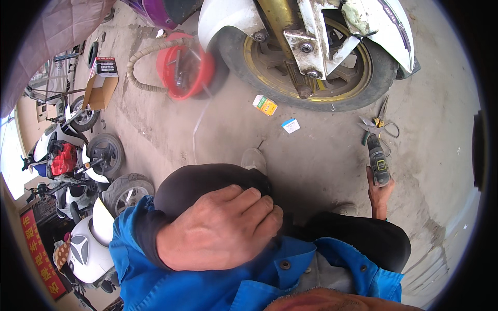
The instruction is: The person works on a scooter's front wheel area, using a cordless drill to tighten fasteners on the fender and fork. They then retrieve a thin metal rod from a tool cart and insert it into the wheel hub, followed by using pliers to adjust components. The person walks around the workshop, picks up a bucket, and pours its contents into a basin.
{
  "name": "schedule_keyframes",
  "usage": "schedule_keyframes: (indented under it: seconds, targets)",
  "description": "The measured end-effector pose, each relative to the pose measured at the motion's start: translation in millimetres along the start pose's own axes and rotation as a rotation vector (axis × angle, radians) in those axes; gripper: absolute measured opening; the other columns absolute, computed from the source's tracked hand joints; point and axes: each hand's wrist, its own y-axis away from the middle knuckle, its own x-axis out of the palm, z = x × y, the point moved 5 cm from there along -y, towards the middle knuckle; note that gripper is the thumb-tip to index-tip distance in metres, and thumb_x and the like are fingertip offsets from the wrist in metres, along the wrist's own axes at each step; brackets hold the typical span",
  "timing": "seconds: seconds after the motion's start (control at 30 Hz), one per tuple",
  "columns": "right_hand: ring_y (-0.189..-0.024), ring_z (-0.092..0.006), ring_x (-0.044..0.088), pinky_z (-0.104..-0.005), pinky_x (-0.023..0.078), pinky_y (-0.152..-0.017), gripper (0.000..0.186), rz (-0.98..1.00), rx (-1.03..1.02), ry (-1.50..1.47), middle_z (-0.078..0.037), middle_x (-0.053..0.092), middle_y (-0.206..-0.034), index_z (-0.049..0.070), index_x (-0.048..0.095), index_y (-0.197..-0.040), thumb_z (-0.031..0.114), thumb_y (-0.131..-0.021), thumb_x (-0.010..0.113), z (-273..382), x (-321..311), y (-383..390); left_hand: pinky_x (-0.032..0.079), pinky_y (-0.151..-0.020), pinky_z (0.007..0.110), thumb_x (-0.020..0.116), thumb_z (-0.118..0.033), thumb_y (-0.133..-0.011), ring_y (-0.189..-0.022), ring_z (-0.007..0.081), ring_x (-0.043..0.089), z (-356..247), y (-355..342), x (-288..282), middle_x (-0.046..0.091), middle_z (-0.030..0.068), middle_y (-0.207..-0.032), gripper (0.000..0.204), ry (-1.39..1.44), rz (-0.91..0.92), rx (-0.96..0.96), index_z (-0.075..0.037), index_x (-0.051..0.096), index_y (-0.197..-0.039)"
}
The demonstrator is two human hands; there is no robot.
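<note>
My right hand (381, 196) is low on the right, closed around the rear of a dark cordless drill (378, 160) with a green-edged label. The drill points away from me, its front end beside yellow-handled pliers or shears (380, 123) on the floor. My left hand (220, 228) is raised in front of my body, above my bent left knee. Its fingers are curled and pressed together, back of the hand upward; the palm and anything in it are hidden. Beyond my feet stands a dusty wheel (236, 57) with a gold rim, under white scooter bodywork (228, 18).
A red basin (197, 85) with metal tools inside stands at the upper left, a wrapped hoop-like tube (130, 67) against it. Two small boxes, one yellow-green (265, 105) and one blue-white (291, 125), lie before the wheel. An open carton (101, 90) and several scooters (85, 254) are at left.
</note>
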Motion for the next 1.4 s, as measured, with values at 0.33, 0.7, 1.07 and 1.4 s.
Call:
schedule_keyframes:
  seconds: [0.33,0.7,1.07,1.4]
  targets:
    - [-0.113,-0.04,0.062,-0.048,0.051,-0.096,0.087,0.167,-0.472,0.476,-0.019,0.059,-0.131,0.003,0.049,-0.155,0.004,-0.074,0.081,28,74,35,0.045,-0.066,0.03,0.065,-0.021,-0.084,-0.08,0.0183,0.058,-2,-4,8,0.057,0.0036,-0.083,0.023,-0.173,-0.097,0.133,-0.002,0.067,-0.097]
    - [-0.111,-0.0404,0.07,-0.0479,0.057,-0.095,0.07,0.921,-0.311,0.094,-0.023,0.069,-0.129,0.001,0.053,-0.149,-0.006,-0.082,0.075,107,45,-29,0.046,-0.067,0.032,0.065,-0.02,-0.082,-0.08,0.0203,0.064,-23,7,25,0.061,0.0037,-0.069,0.016,-0.011,-0.438,-0.138,-0.005,0.066,-0.076]
    - [-0.083,-0.0361,0.077,-0.0432,0.06,-0.077,0.013,0.877,-0.234,0.52,-0.018,0.077,-0.085,0.004,0.076,-0.097,0.013,-0.092,0.067,203,-88,-39,0.054,-0.077,0.038,0.066,-0.013,-0.086,-0.09,0.028,0.071,-6,70,66,0.07,0.0078,-0.088,0.008,0.384,-0.523,-0.53,-0.007,0.07,-0.09]
    - [-0.071,-0.0193,0.073,-0.0335,0.058,-0.069,0.017,0.829,-0.041,0.347,-0.012,0.076,-0.081,0.0,0.077,-0.106,0.013,-0.096,0.072,464,-116,128,0.056,-0.071,0.046,0.064,-0.01,-0.088,-0.09,0.0323,0.07,-66,237,8,0.067,0.0091,-0.096,0.014,0.74,-0.907,-0.891,-0.011,0.069,-0.101]
